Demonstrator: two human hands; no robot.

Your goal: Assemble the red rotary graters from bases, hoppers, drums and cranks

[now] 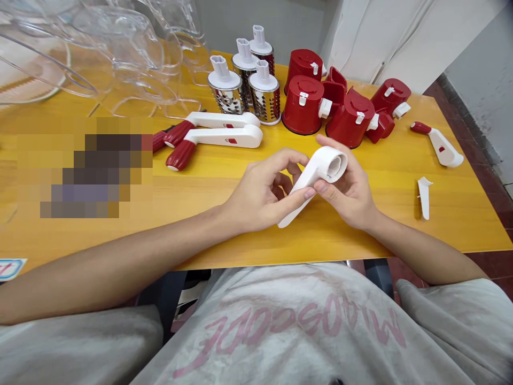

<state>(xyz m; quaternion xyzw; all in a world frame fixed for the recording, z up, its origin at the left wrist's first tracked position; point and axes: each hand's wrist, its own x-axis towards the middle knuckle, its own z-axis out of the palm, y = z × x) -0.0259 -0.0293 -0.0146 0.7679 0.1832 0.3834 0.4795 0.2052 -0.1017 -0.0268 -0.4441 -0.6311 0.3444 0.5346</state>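
Our left forearm [160,246] slants in from the left and our right forearm [420,248] from the right, bringing both hands close together above the yellow table [224,243], near its front edge. Between them we hold a white crank piece [311,175] aslant; our left hand [260,190] pinches its shaft between thumb and bent fingers, while our right hand [355,195] cups the round end, thumb in front.

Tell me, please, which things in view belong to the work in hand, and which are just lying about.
Likely part of the work:
white handle piece, held by left hand and right hand;
small white piece at right;
red-gripped handles, similar in shape.

Apparently just lying about:
red housings;
metal drums;
clear plastic parts;
paper label.
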